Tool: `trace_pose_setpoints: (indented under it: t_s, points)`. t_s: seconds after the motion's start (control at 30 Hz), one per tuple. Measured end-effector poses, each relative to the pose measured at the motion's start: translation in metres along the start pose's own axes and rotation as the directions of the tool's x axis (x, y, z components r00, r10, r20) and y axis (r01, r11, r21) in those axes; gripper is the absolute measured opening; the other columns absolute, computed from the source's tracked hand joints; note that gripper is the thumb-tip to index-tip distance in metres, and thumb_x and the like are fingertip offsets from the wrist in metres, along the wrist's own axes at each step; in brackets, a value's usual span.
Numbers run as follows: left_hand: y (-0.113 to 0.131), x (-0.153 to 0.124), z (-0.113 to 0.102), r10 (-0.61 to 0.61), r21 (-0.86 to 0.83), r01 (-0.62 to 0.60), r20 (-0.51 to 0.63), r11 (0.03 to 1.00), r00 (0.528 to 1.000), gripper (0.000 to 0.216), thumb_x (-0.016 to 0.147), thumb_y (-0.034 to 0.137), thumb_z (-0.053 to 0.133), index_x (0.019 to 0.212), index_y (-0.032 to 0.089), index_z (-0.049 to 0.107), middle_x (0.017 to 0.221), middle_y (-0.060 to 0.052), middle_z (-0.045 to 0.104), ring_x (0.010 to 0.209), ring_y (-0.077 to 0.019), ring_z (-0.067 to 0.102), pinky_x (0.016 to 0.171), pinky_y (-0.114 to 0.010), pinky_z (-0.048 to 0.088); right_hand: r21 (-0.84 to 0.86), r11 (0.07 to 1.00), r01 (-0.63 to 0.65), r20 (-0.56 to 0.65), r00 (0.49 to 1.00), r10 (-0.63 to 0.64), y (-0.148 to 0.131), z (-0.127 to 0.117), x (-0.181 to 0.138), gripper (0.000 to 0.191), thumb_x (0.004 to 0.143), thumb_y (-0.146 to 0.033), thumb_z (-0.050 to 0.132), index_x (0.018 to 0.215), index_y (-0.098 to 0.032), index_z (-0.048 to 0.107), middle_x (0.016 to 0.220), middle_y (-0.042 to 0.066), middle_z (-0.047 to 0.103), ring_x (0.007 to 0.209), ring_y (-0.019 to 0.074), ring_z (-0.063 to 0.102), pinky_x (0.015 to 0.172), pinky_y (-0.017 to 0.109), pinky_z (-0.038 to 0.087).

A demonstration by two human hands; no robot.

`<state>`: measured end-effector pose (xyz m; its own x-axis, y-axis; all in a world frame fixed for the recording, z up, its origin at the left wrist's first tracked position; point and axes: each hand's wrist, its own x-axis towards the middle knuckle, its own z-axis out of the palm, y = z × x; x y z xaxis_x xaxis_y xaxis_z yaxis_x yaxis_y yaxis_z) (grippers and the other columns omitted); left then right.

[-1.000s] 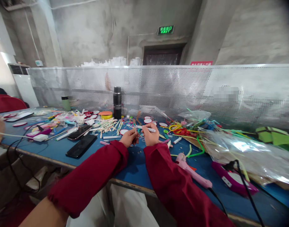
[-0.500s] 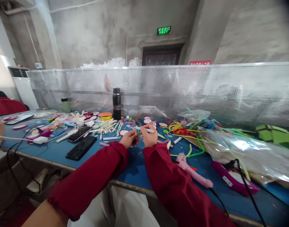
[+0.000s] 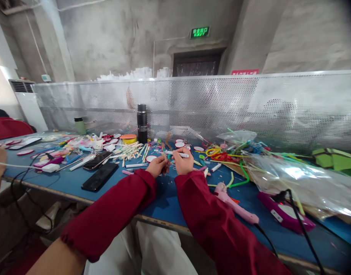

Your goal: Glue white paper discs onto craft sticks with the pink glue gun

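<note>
A: R hand [image 3: 183, 162] – state?
B: Curled shut round a white pen [image 3: 177, 154], pinching it w/ thumb + forefinger. Pen above the knuckles, pointing left.
A: L hand [image 3: 158, 166]?
B: Closed on a small piece [image 3: 165, 165] – prob. a stick, too small to tell for sure. Pinched at the fingertips, just left of the R fingers, nearly touching the pen tip.
A: How to do it well, then?
B: Prob. best: rest both wrists on the table [image 3: 164, 202] for steadiness. Pinch the piece near one end to leave the working spot uncovered. Bring the pen tip in slowly, w/ light pressure, to avoid twisting or snapping sth so thin. Turn the piece w/ the L fingertips rather than moving the pen round it.
A: Anything to watch nearby?
B: Loose sticks [image 3: 132, 151] + discs [image 3: 150, 158] just beyond the L fingers – easy to knock, so no wide sweeps. Glue gun [image 3: 235, 204] right of the R forearm, near the sleeve; poss. hot, so mind the elbow. Phones [image 3: 99, 176] well left of the L fingers, no bother.
</note>
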<state>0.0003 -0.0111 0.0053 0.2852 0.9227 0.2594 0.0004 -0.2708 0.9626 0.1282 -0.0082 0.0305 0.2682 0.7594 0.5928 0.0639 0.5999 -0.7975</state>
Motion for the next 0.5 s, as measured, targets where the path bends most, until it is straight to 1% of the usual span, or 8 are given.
trace_pose_setpoints:
  t_s: [0.1, 0.23, 0.4, 0.5]
  points:
    - [-0.0006, 0.0002, -0.0002, 0.000, -0.008, 0.000, -0.006, 1.000, 1.000, 0.049, 0.071, 0.066, 0.060, 0.077, 0.018, 0.049, 0.048, 0.003, 0.057, 0.035, -0.0083, 0.044, 0.039, -0.022, 0.030, 0.012, 1.000, 0.002, -0.022, 1.000, -0.001, 0.0016, 0.0000, 0.0004, 0.014, 0.070, -0.032, 0.058, 0.065, -0.020, 0.054, 0.053, -0.003, 0.055, 0.048, 0.0120, 0.047, 0.048, 0.025, 0.036]
    - [-0.0025, 0.0012, -0.0011, 0.009, -0.015, -0.009, 0.009, 1.000, 1.000, 0.051, 0.069, 0.067, 0.060, 0.078, 0.018, 0.049, 0.048, 0.004, 0.057, 0.035, -0.0082, 0.044, 0.039, -0.022, 0.029, 0.007, 1.000, 0.022, 0.026, 0.999, -0.022, 0.0050, 0.0005, 0.0007, 0.015, 0.072, -0.033, 0.059, 0.065, -0.020, 0.055, 0.052, -0.004, 0.055, 0.048, 0.0114, 0.046, 0.048, 0.024, 0.035]
    - [-0.0046, 0.0025, -0.0024, 0.011, -0.006, -0.011, -0.006, 1.000, 1.000, 0.048, 0.073, 0.064, 0.059, 0.078, 0.018, 0.049, 0.049, 0.003, 0.058, 0.035, -0.0081, 0.044, 0.039, -0.021, 0.030, -0.016, 1.000, -0.004, -0.044, 0.999, 0.003, 0.0034, -0.0003, 0.0011, 0.013, 0.071, -0.031, 0.058, 0.065, -0.020, 0.054, 0.051, -0.004, 0.054, 0.047, 0.0114, 0.045, 0.047, 0.024, 0.035]
    - [-0.0042, 0.0023, -0.0023, 0.017, -0.007, -0.017, -0.001, 1.000, 1.000, 0.048, 0.073, 0.065, 0.058, 0.079, 0.018, 0.048, 0.049, 0.003, 0.058, 0.035, -0.0082, 0.044, 0.039, -0.021, 0.029, 0.014, 1.000, 0.014, 0.016, 1.000, -0.014, 0.0016, 0.0001, 0.0002, 0.013, 0.071, -0.030, 0.058, 0.064, -0.020, 0.053, 0.051, -0.005, 0.053, 0.046, 0.0112, 0.045, 0.047, 0.024, 0.036]
